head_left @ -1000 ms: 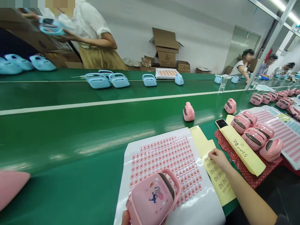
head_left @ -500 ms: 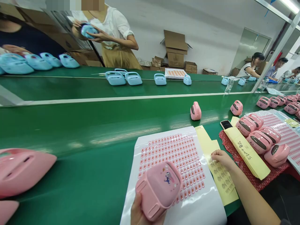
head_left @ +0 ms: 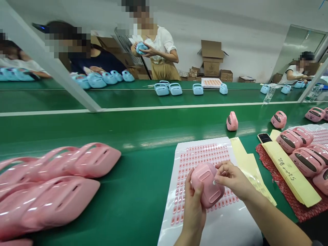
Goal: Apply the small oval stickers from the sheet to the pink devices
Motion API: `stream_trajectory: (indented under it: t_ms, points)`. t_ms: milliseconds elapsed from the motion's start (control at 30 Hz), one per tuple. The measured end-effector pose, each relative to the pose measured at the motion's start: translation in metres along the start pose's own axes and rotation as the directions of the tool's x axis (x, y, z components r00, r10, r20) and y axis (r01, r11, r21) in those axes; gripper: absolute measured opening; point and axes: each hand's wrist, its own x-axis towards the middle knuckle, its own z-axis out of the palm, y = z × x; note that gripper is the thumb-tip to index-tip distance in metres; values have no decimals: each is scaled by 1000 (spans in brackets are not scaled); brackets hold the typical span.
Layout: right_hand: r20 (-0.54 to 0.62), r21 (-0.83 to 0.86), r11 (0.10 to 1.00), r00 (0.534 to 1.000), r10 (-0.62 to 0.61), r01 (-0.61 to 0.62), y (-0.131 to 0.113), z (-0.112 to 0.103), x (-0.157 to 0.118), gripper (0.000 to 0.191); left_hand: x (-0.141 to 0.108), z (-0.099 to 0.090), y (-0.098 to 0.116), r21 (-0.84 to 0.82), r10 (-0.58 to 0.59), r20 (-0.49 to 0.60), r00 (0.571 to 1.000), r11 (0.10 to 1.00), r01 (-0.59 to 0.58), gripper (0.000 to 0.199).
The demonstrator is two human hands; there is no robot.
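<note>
My left hand (head_left: 195,201) grips a pink plastic case (head_left: 208,182) from its left side, over a white sheet (head_left: 205,225) covered with rows of small pink stickers. The case shows a side with two oblong outlines. At its right edge my right hand (head_left: 232,179) pinches, thumb and forefinger together, with a tiny pale piece at the fingertips against the case. Yellow label sheets (head_left: 252,167) lie just right of the white sheet, partly behind my right forearm.
Pink cases (head_left: 61,201) stand in rows at the left. A folded yellow paper (head_left: 292,172), a phone (head_left: 264,138) and dark-windowed pink cases (head_left: 307,160) lie at the right. Beyond a white rail (head_left: 159,108) are blue cases (head_left: 175,89) and people; one person's hands hold a blue case (head_left: 141,48).
My right hand has left the yellow label sheet and come to the pink case. The case has been turned from its printed face to a plain side. The view has swung left.
</note>
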Motion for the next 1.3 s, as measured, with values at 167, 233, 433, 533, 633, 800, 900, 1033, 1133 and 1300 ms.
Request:
stream_trajectory:
  t_ms: [167, 233, 433, 533, 633, 800, 900, 1033, 1133, 1300]
  points:
    - [2, -45, 998, 999, 38, -38, 5, 1, 3, 5, -1, -1, 1, -17, -24, -7, 1000, 1000, 24, 69]
    - [-6, -66, 997, 1000, 29, -29, 6, 1, 3, 5, -1, -2, 1, -20, -30, -2, 1000, 999, 29, 70]
    - [-24, -92, 996, 1000, 15, -17, 8, 3, 4, 5, 2, -4, -1, -28, -29, 16, 999, 999, 29, 70]
    - [-25, -97, 995, 1000, 14, -16, 9, 4, 4, 5, 2, -4, -1, -30, -29, 25, 999, 999, 30, 70]
    - [-38, -127, 992, 999, -25, 20, 10, 5, 4, 6, 1, -4, -1, -24, -39, 22, 999, 999, 39, 71]
    - [-94, -238, 963, 984, -151, 125, 15, 11, 1, 6, 1, -4, -1, -18, -41, 12, 999, 999, 41, 72]
    - [-124, -361, 898, 942, -313, 251, 20, 19, -7, 7, 2, -5, -4, -19, -21, -8, 1000, 1000, 21, 73]
    - [-126, -451, 756, 804, -581, 475, 22, 17, -13, 7, 4, -3, -3, -45, -30, -32, 999, 999, 29, 63]
    - [-183, -518, 707, 745, -641, 481, 22, -4, 12, 8, 7, -6, 5, -169, -149, -107, 983, 977, 130, 48]
    - [-155, -707, 673, 881, -447, 217, 37, -30, 103, 34, 13, -42, 8, -398, -395, -16, 918, 845, 357, 44]
